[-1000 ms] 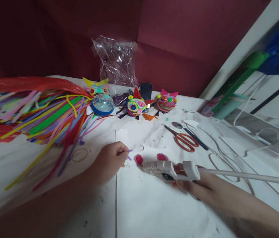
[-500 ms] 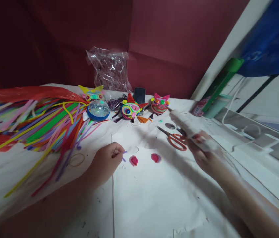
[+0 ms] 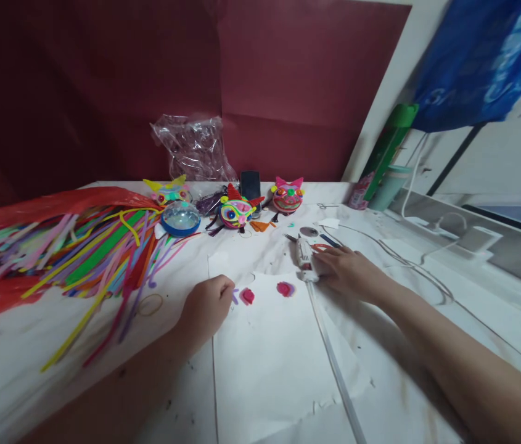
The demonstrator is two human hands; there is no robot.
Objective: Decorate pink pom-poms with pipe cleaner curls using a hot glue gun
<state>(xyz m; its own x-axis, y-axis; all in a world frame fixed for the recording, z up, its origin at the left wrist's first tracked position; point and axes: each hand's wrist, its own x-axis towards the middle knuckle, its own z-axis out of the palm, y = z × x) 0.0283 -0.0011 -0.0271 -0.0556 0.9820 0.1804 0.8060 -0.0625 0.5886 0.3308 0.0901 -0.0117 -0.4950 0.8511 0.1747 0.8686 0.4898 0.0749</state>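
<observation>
My left hand [image 3: 208,306] is closed at the left edge of the white paper [image 3: 278,370], pinching a short purple strip [image 3: 235,297] whose ends poke out past the fingers. Just right of it lie two small pink-red pieces with purple edges, the left piece [image 3: 247,296] and the right piece [image 3: 286,289]. A white glue gun [image 3: 305,258] with a long clear glue stick [image 3: 334,361] trailing from its back rests on the table. Beside it my right hand [image 3: 355,271] stretches its fingers over the orange-handled scissors [image 3: 320,246], which are mostly hidden; its fingertips are partly covered.
Colourful fuzzy strips [image 3: 103,246] spill from a red bag on the left. Three decorated animal heads, including a pink one [image 3: 288,196], stand at the back near a phone [image 3: 250,184] and clear plastic wrap [image 3: 193,148]. A cable [image 3: 399,256] runs along the right.
The glue gun, held raised in my right hand before, now lies on the table with that hand off its grip. My left hand keeps its pinch near the same spot. The view has shifted slightly.
</observation>
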